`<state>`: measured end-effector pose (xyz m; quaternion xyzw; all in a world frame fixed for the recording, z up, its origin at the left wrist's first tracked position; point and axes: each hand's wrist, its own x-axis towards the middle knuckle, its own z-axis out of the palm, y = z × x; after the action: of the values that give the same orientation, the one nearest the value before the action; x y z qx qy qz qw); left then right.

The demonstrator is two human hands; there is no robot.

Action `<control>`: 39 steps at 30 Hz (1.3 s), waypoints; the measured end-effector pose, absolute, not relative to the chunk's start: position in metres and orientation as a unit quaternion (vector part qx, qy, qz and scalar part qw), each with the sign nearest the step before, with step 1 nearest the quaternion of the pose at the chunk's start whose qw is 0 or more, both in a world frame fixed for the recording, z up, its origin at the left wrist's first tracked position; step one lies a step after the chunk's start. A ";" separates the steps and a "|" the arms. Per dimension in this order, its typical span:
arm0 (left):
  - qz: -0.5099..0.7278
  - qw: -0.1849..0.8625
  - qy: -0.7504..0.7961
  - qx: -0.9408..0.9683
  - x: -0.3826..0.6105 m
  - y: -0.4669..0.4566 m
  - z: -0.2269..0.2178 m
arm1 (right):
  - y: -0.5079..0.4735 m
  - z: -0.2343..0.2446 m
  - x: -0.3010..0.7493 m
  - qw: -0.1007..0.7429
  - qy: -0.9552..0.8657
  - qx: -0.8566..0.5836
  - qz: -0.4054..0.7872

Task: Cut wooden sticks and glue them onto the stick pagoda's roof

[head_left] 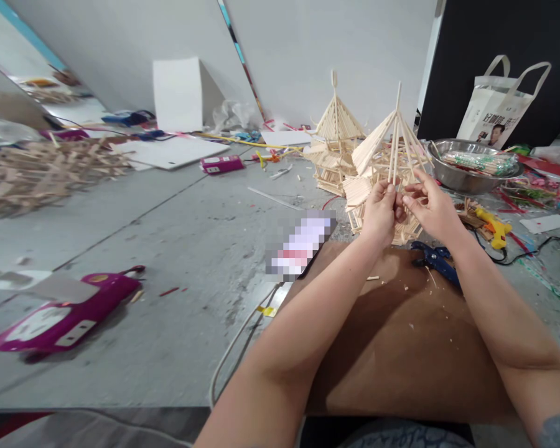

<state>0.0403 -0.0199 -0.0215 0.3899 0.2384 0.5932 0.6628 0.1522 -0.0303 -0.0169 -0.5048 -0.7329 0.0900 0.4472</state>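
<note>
A model tower of thin wooden sticks (pixel 366 154) stands in front of me, with a pointed, partly open roof of slanting sticks. At its near side, my left hand (pixel 380 208) pinches the lower end of a thin wooden stick (pixel 391 169) below the roof's peak. Close beside it on the right is my right hand (pixel 432 202). Its forefinger is raised and its thumb and other fingers are bent toward the left fingertips; whatever lies between them is too small to make out. A second, similar stick tower (pixel 336 124) rises just behind on the left.
A brown board (pixel 401 348) lies under my forearms, with blue pliers (pixel 441 264) on it. Around are a phone (pixel 301 246) with a cable, a yellow glue gun (pixel 493 227), a metal bowl (pixel 466 174), purple packs (pixel 70 314) and a heap of sticks (pixel 51 171).
</note>
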 end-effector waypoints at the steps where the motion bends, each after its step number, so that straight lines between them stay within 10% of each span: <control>1: 0.592 0.664 0.240 0.390 0.040 -0.020 -0.021 | -0.030 -0.017 0.152 0.447 -0.733 -0.504 0.090; 39: 0.600 0.693 0.223 0.330 0.038 -0.017 -0.020 | -0.031 -0.017 0.152 0.434 -0.738 -0.510 0.082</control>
<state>0.0376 -0.0172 -0.0199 0.3300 0.2229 0.6005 0.6934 0.1520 -0.0314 -0.0173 -0.5098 -0.7384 0.0822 0.4337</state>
